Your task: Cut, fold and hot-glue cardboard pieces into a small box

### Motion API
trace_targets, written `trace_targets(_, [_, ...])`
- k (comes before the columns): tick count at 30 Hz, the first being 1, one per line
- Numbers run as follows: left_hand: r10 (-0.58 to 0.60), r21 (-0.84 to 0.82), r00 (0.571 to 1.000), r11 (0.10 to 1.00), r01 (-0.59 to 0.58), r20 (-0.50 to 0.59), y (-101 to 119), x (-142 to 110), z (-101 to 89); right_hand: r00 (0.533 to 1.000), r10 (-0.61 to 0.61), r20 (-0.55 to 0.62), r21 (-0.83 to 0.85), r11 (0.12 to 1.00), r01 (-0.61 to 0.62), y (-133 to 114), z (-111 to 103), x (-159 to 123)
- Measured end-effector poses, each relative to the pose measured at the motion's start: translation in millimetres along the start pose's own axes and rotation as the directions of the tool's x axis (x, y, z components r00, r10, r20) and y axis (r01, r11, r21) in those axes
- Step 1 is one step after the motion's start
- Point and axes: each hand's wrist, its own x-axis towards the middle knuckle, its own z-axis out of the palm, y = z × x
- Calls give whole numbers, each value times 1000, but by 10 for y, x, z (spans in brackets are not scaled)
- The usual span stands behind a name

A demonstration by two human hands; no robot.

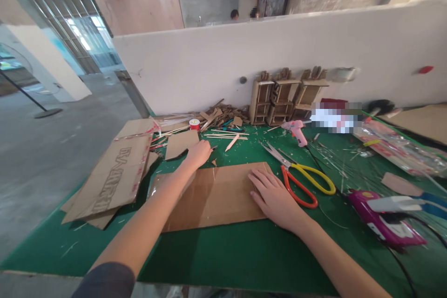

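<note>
A flat brown cardboard sheet [216, 195] lies in front of me on the green table. My right hand [274, 195] rests on its right end, palm down, fingers stretched out. Beyond the sheet's far edge, my left hand [200, 153] is closed, its fingers curled. A small dark tip shows beside those fingers, but I cannot make out what it belongs to. A smaller cardboard piece [178, 144] lies just left of that hand. Close to my right hand are scissors [287, 164] with one orange and one yellow handle, their blades parted.
Stacked cardboard [115, 172] covers the table's left side. Wooden sticks [223, 136], a red-rimmed spool [194, 124] and a scrap pile [223, 115] lie behind. Cardboard structures [279, 98] stand by the white partition [195, 70]. A pink glue gun [296, 131] and purple power strip [384, 221] trail cables at right.
</note>
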Motion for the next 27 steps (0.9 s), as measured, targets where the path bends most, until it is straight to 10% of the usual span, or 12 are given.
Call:
trace_targets(15, [138,-102,977,983,-155,-161,645,1188,-238,999,27,-22,112,993,-25,12,-88,2])
trace_targets(20, [140,-114,974,980,-162,-179,754,883,-68,999,31,-14,124,992,-29,8,-104,12])
trace_targets(27, [197,-138,956,963,-230,-217,728,-196,-155,999,27,-25,128,991,-23,11,-66,20])
